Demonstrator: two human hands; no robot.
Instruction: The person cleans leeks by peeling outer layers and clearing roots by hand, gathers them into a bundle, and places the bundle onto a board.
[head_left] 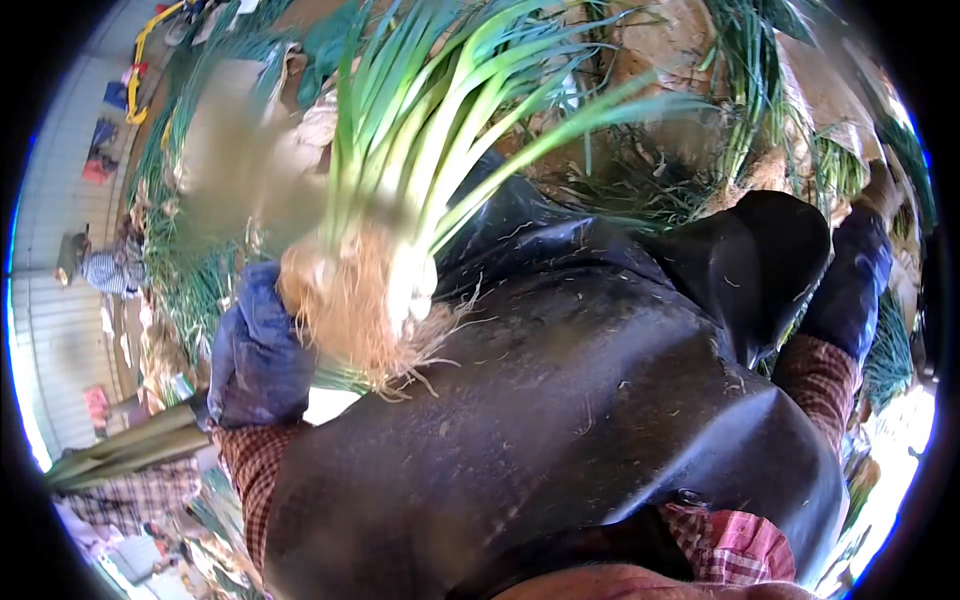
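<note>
A bunch of green onions (420,130) stands upright at the upper middle, its white bulbs and tangled pale roots (365,310) hanging down over the dark apron. My left hand (303,275), below a blue sleeve cover, is closed round the bunch near the bulbs, partly hidden by roots. Far to the right, my right hand (879,192) reaches down beside more green onions (838,170); its fingers are hidden or too small to make out.
A dark apron (520,400) covers my lap. Piles of onions (190,230) lie at the left, with more bunches (750,100) at the upper right. Another person (110,270) is at the far left, near a yellow frame (140,75). Smudges blur part of the view.
</note>
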